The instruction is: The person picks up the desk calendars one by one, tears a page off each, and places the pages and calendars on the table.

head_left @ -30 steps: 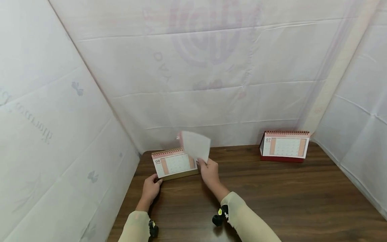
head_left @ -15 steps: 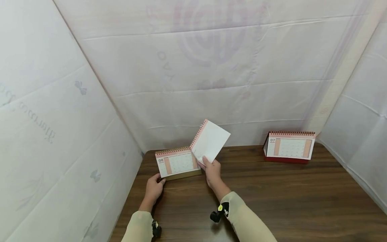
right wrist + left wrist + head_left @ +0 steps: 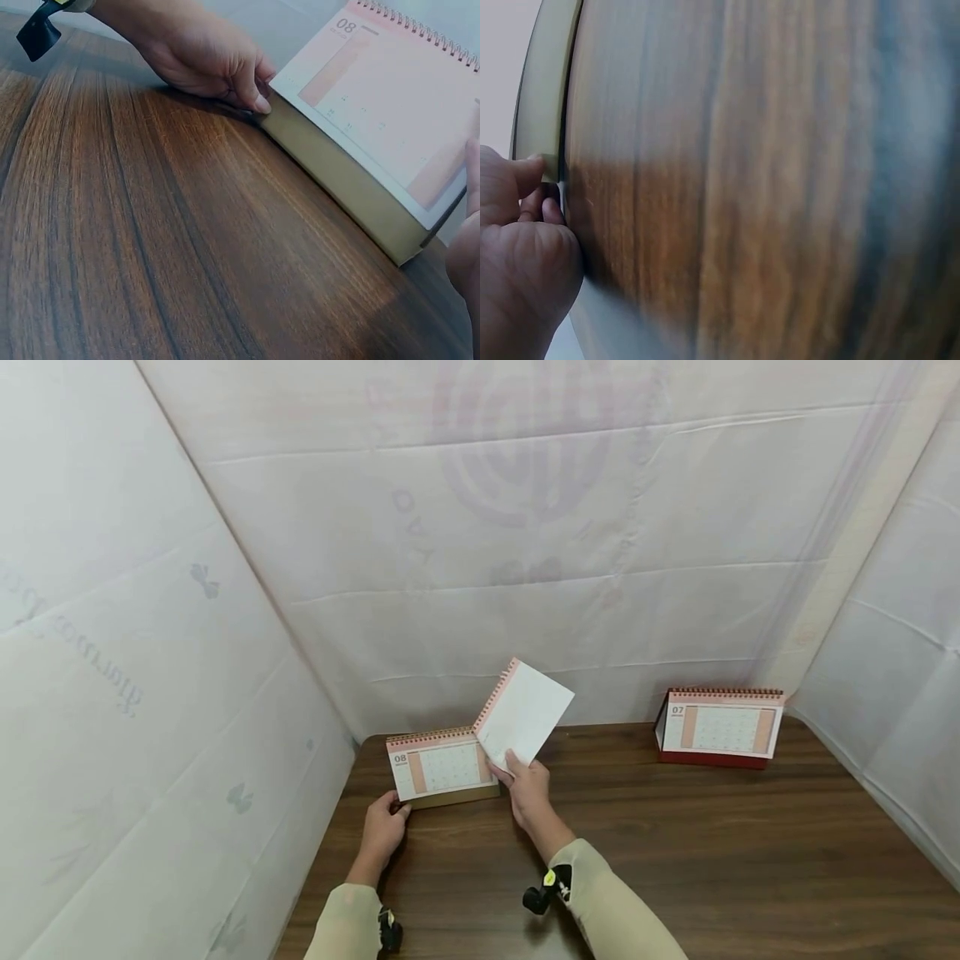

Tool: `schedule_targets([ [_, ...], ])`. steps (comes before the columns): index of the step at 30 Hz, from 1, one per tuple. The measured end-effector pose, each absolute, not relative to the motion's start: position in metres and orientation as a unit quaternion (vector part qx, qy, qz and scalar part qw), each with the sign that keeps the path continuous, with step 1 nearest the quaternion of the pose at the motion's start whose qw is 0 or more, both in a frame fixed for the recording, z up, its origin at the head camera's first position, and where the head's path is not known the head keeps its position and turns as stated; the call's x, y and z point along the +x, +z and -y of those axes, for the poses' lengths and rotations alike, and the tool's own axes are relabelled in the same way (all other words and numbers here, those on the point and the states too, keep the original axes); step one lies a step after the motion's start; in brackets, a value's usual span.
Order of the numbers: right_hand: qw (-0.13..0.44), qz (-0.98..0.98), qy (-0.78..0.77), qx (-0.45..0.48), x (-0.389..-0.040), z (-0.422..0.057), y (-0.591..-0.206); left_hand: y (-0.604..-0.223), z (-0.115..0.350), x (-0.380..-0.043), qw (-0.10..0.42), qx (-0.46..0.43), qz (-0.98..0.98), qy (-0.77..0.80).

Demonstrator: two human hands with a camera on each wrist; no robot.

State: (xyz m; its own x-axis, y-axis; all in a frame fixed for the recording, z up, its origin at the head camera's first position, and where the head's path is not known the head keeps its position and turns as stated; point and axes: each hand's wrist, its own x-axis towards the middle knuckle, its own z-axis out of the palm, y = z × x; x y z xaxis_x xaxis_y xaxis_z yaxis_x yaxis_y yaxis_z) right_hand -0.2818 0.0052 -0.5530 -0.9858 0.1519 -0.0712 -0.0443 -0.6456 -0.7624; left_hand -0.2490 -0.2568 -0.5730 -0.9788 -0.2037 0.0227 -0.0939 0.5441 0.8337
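A desk calendar (image 3: 442,768) showing page 08, with a gold base and spiral top, stands at the table's back left. My left hand (image 3: 382,831) pinches its lower left corner; in the left wrist view, thumb and fingers of the left hand (image 3: 529,247) lie at the end of the gold base (image 3: 540,97). My right hand (image 3: 531,797) pinches a white calendar page (image 3: 525,714) by its lower corner. Tilted, the page has a pink, toothed binding edge whose lower end meets the calendar's top right; whether they are joined, I cannot tell. The right wrist view shows only part of the right hand (image 3: 465,247).
Another desk calendar (image 3: 720,731), showing 07 on a red base, stands at the back right of the wooden table (image 3: 735,852). White cloth walls (image 3: 480,627) enclose the table at the back and both sides.
The page in my right hand has swung up and to the right, so its white face and pink binding edge now show more fully. My left hand keeps its hold on the calendar's corner.
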Motion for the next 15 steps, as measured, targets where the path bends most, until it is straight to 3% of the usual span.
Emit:
schedule_targets([
  [15, 0.107, 0.420, 0.897, -0.082, -0.2795, -0.0039, -0.5431, -0.5775, 0.2546, -0.2518, 0.071, 0.087, 0.882, -0.458],
])
